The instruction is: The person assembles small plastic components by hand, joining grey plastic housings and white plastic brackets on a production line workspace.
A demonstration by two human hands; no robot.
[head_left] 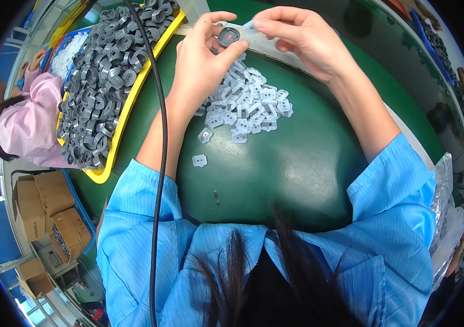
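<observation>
While left (202, 60) holds cap (228, 36), right (319, 46) pinches apparent plastic (249, 25).

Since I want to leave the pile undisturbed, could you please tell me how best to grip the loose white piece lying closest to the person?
Probably best to come straight down from above and pinch the loose white piece by two opposite outer edges. It looks flat and thin against the green table, and it lies apart from the pile, leaving its edges free.

Pale piece (249, 25) blurred, partly hidden by right fingers (275, 27), yellow tray (100, 175) cropped above
</observation>
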